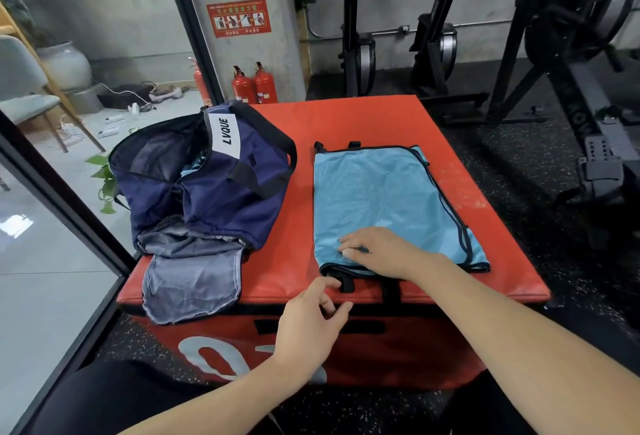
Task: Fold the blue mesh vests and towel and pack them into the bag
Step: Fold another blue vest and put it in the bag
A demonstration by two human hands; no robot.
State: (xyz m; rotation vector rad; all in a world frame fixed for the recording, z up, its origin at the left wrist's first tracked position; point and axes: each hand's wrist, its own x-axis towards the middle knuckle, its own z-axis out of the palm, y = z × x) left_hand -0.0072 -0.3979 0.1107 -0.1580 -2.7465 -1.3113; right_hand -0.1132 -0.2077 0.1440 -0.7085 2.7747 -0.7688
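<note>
Gym plyo box, folding underway.
Right hand presses flat on half-folded vest; left hand loose, empty; bag gapes left.

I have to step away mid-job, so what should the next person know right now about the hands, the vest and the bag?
Right hand: fingers flat, pressing the near end of the blue vest.
Left hand: open, holding nothing, at the near edge of the red box, beside the vest's black strap.
Vest: lies flat on the box, folded lengthwise.
Bag: open, to the left on the box, with something light blue inside.
Left: finish folding this vest and pack it. No towel is visible.
</note>
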